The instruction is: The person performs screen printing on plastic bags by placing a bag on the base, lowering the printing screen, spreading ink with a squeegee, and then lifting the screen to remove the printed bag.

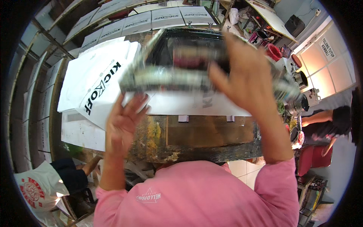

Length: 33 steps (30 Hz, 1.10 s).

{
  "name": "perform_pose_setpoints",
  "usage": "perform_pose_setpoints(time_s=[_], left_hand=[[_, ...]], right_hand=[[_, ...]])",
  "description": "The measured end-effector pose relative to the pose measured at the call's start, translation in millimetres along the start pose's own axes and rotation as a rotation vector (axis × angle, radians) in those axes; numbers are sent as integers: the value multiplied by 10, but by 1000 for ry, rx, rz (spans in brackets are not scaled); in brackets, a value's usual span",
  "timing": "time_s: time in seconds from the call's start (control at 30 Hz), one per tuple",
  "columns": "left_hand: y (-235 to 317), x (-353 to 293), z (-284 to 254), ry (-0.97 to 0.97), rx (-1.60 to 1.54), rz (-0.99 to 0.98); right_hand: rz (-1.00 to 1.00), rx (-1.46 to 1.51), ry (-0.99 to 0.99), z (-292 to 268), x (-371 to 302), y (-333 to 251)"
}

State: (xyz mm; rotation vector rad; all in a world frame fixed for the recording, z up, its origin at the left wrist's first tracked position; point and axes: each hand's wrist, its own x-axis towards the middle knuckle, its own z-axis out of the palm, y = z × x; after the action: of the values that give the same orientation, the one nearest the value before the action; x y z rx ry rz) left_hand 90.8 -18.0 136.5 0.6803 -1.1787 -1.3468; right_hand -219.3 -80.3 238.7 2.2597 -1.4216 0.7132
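Note:
A screen-printing frame (166, 77), blurred by motion, stands over the worktable with its near edge off the surface. Inside it lies a squeegee-like bar (191, 56) with a dark red part. Beneath its near edge, a white sheet (170, 104) carries a dark print. My left hand (126, 115) has its fingers spread just below the frame's near left corner; whether they touch it I cannot tell. Over the right part of the frame, my right hand (245, 72) shows its thumb apart from stretched fingers, blurred at the tips, with nothing visible in it.
Left of the frame rests a stack of printed white sheets (90, 72). Racks (136, 22) with more sheets stand behind and to the left. Cans and pots (297, 102) crowd the right side. One person (41, 185) is at lower left, another (329, 119) at right.

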Motion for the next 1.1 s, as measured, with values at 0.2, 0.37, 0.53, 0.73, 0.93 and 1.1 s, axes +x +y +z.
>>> perform_pose_setpoints(time_s=[0.2,0.37,0.53,0.73,0.93,1.1], left_hand=[[-834,-803,141,404,-522,-456],[-1185,-916,-103,548,-371,-717],[-1345,-1056,-275,530,-389,-725],[-1329,-1063,-278,524,-440,-674],[-1381,-1144,-315,419,-410,-540],[-1532,-1308,-501,292,-622,-435]], right_hand=[[-10,252,-545,486,-1284,-231],[130,372,-621,983,-1722,-430],[39,321,-463,1621,-1315,-9],[12,170,-335,2773,-299,889],[-61,141,-423,3257,553,1544],[-63,169,-374,3274,713,1669]])
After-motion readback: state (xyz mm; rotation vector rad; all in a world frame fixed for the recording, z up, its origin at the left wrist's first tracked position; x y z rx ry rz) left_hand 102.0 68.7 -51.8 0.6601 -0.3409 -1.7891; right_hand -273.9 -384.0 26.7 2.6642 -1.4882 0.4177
